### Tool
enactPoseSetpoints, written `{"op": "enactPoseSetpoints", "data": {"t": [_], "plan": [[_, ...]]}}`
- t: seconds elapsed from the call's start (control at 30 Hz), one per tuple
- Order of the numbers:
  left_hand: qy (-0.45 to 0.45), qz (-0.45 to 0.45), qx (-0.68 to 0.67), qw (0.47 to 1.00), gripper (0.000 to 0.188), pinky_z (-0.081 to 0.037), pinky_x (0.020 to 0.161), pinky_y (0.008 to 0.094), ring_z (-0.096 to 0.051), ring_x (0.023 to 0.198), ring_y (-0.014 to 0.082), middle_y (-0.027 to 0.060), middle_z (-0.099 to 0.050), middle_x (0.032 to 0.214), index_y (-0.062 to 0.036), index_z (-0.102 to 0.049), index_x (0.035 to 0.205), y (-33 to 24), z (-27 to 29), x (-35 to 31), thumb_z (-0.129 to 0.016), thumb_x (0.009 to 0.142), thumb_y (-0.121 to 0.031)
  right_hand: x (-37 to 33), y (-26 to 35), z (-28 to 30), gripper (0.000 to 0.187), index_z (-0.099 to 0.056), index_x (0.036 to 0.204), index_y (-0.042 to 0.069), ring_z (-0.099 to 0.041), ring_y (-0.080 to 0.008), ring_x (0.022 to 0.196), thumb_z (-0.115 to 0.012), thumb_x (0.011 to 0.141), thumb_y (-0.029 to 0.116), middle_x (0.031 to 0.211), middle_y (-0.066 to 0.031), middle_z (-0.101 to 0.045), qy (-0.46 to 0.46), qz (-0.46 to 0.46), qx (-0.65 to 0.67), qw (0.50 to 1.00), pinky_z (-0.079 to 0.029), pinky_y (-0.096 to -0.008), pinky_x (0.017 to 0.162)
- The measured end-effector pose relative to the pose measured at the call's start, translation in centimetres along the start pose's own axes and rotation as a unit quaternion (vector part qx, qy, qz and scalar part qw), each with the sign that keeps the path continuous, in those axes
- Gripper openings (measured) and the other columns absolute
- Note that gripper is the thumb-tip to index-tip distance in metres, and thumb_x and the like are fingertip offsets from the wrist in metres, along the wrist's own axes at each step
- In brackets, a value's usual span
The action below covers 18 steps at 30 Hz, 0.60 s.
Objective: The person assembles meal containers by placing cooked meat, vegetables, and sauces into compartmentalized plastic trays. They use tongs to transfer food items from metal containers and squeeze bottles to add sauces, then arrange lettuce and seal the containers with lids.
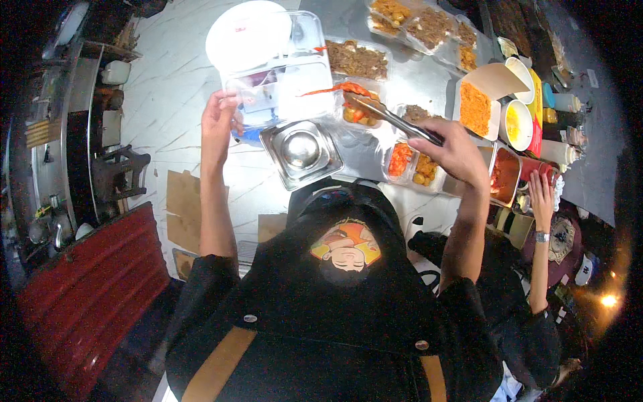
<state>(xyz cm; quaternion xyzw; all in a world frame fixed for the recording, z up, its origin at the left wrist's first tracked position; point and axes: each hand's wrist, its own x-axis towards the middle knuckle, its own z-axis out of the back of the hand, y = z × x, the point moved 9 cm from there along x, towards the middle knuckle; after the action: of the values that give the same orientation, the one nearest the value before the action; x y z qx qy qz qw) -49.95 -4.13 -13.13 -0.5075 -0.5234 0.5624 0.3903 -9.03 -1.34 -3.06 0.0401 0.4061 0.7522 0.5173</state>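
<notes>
left hand [219, 120]: my grip holds the near left corner of a clear box [281, 77], raised over the worktop [167, 100].
box: its round white lid [248, 35] stands open on the far side.
right hand [455, 151]: my grip is closed on metal tongs [392, 119].
tongs: the tips pinch an orange-red strip [331, 89] at the box's right edge.
scale [301, 153]: steel, just below the box.
trays [358, 59]: food, right of the box.
other person's hand [541, 194]: far right, by a sauce pan [506, 175].

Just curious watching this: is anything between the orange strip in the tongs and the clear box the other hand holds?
Nothing visible: the orange food strip hangs from the metal tongs right at the clear plastic container.
</notes>
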Motion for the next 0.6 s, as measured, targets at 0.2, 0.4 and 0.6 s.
{"op": "enactPoseSetpoints", "data": {"t": [0.2,0.4,0.6], "plan": [[-0.014,0.002,-0.011,1.000,0.024,-0.044,0.053,0.0215,-0.054,0.064,0.0050,0.0041,-0.069,0.094,-0.0075,-0.058,0.121,1.0,3.6,1.3,-0.058,0.102,-0.022,6.8,1.7,-5.3,0.038,-0.074,0.102,0.000,-0.069,-0.0419,0.091,-0.069,0.089,0.035,0.089,-0.0251,-0.071,0.004,-0.040,-0.155,0.987,-0.053,-0.0496,0.085],[-0.016,-0.007,-0.034,0.999,0.023,-0.043,0.053,0.0213,-0.051,0.062,0.0038,0.0017,-0.067,0.090,-0.0071,-0.058,0.120,2.5,5.4,1.1,-0.059,0.102,-0.022,6.2,4.3,-6.3,0.036,-0.073,0.096,-0.002,-0.069,-0.0424,0.085,-0.067,0.089,0.033,0.087,-0.0257,-0.071,0.009,-0.129,-0.221,0.967,-0.053,-0.0499,0.081],[-0.019,0.005,-0.060,0.998,0.020,-0.043,0.053,0.0212,-0.052,0.064,0.0039,0.0020,-0.067,0.092,-0.0073,-0.058,0.118,3.2,6.5,1.5,-0.057,0.103,-0.020,7.9,4.3,-6.9,0.031,-0.073,0.094,-0.002,-0.070,-0.0423,0.086,-0.067,0.089,0.029,0.086,-0.0259,-0.071,-0.020,-0.120,-0.270,0.955,-0.053,-0.0517,0.082]]}}
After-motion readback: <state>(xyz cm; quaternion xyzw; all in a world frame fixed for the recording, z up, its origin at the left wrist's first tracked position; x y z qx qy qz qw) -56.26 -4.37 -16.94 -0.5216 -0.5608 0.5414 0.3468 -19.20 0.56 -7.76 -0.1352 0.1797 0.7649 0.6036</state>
